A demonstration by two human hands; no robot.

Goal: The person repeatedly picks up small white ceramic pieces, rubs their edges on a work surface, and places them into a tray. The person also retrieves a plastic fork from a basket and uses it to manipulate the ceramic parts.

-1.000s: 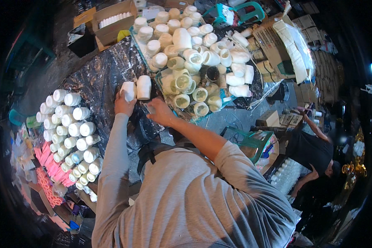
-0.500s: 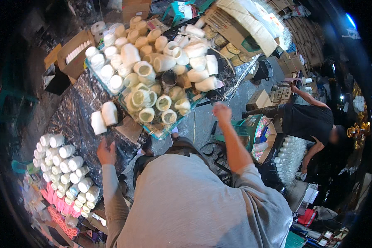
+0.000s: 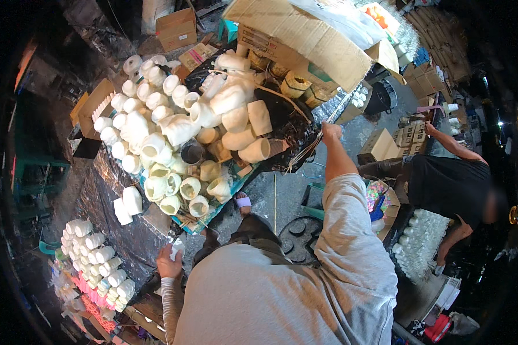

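Observation:
My right hand (image 3: 331,132) is stretched forward, its fingers closed at a bundle of thin pale strings (image 3: 309,150) that hangs over the table's right edge. Low at the left, my left hand (image 3: 167,261) has curled fingers by a small whitish piece (image 3: 178,247); what exactly it grips is too small to tell. Ahead lies a big heap of cream and white jar-shaped pieces (image 3: 154,146) on a blue-green tray (image 3: 231,192), with a dark cup (image 3: 192,152) among them. Two white pieces (image 3: 131,200) lie apart on black plastic sheeting (image 3: 101,190).
Rows of white jar-shaped pieces (image 3: 105,254) stand at the left. A large cardboard box (image 3: 305,43) is at the far side. To the right, another person (image 3: 443,183) in a dark shirt works near clear glassware (image 3: 420,238). A round black mat (image 3: 301,238) lies on the floor.
My right hand has reached forward and right to the strings. My left hand has come closer to my body, its fingers now curled. My view has shifted, moving the heap leftward.

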